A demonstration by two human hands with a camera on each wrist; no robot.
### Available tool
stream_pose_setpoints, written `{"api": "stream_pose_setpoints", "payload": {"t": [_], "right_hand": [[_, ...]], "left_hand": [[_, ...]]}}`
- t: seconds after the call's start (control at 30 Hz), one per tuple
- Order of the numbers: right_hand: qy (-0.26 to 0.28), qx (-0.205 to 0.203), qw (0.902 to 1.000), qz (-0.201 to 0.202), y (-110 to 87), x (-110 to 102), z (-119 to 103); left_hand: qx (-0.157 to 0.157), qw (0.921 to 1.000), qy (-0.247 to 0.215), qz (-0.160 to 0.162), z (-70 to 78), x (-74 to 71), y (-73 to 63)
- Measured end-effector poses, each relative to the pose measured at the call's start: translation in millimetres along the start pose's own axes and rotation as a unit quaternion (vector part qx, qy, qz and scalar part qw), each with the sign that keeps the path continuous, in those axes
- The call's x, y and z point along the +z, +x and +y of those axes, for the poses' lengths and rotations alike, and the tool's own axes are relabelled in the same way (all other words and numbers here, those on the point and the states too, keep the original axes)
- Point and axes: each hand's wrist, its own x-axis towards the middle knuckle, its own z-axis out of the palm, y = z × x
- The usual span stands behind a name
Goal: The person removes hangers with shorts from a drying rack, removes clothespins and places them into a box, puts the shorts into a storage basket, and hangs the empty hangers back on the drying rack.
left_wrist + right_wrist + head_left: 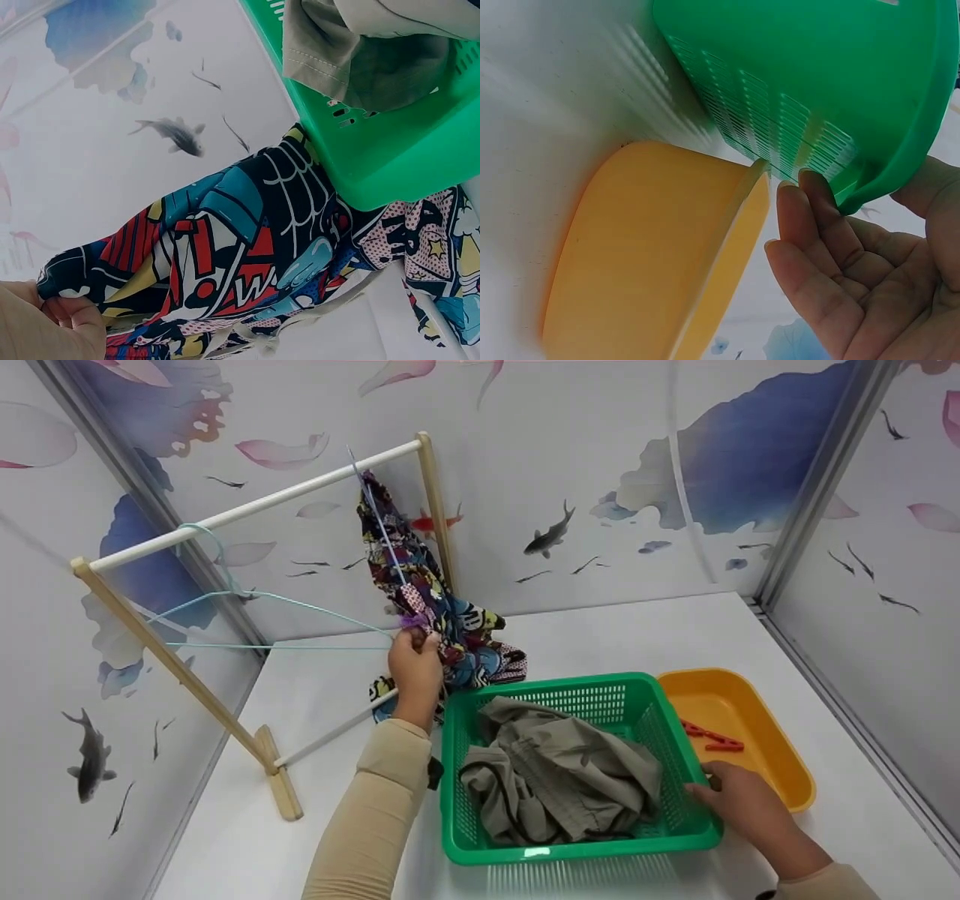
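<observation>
My left hand [417, 679] pinches the edge of a colourful comic-print garment [420, 562]. This garment hangs from a pale hanger [386, 534] on the drying rack's white top bar [285, 500]; its lower part bunches beside the basket. In the left wrist view, the fingertips hold a fold of the patterned cloth [225, 247]. My right hand [754, 810] grips the right rim of a green basket [581, 852]. The right wrist view has the fingers under that rim, with the thumb partly hidden behind it. A crumpled grey-brown garment [577, 769] with dark trim lies inside the basket.
A light blue hanger [289, 601] hangs empty at the rack's left end. Wooden rack legs [180, 675] stand on the white table [217, 825]. Right of the basket, a yellow tray [784, 739] holds red clothespins [724, 747]. Printed wall panels [555, 457] enclose the table.
</observation>
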Motion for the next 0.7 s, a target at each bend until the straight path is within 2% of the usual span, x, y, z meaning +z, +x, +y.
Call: {"api": "stream_pose_setpoints", "payload": {"t": [0.47,0.7], "right_hand": [[0.000,-0.002,1.0000,-0.002,1.0,-0.2,0.3],[0.001,-0.005,1.0000,0.006,0.6,1.2,1.3]], "left_hand": [[0.035,0.9993,-0.010,0.006,-0.3,-12.1,-10.8],[0.070,0.9974,-0.006,0.015,3.0,-18.0,-20.9]]}}
